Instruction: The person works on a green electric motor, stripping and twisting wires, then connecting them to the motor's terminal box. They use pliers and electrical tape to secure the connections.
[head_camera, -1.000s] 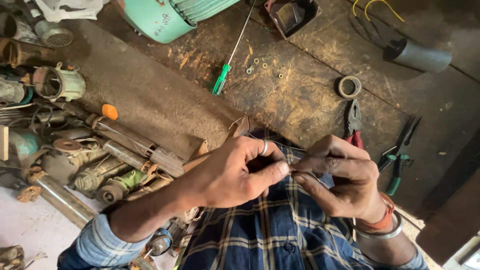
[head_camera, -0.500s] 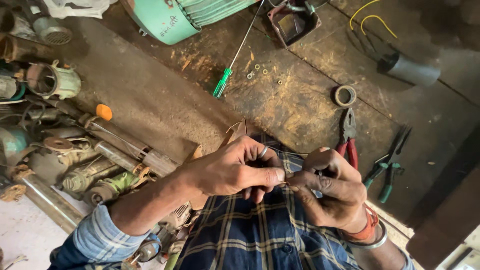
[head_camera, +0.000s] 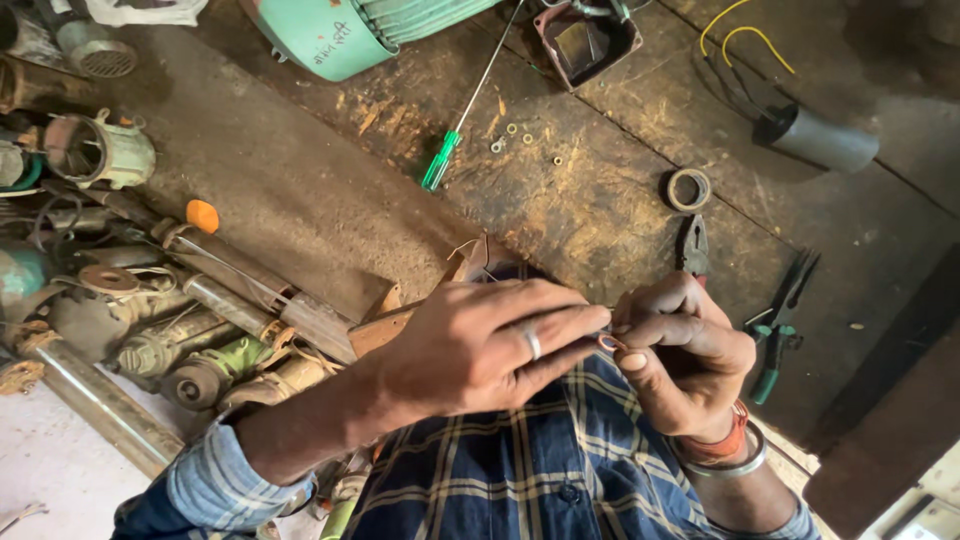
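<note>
My left hand (head_camera: 490, 345), with a ring on one finger, and my right hand (head_camera: 680, 350), with bangles and a red thread at the wrist, meet in front of my blue plaid shirt (head_camera: 520, 470). Between their fingertips they pinch a small copper-coloured ring-like piece (head_camera: 608, 343). Most of that piece is hidden by the fingers. Both hands hover above the near edge of a worn wooden workbench (head_camera: 560, 190).
On the bench lie a green-handled screwdriver (head_camera: 455, 125), small washers (head_camera: 515, 135), a tape roll (head_camera: 689, 189), red-handled pliers (head_camera: 692, 245), green-handled cutters (head_camera: 780, 320), a grey cylinder (head_camera: 815, 138) and a teal motor (head_camera: 340, 30). Old pump parts and pipes (head_camera: 150, 300) pile up at left.
The hands stay joined on the small piece. The view has shifted slightly, and the fingers of both hands have turned a little around the piece.
</note>
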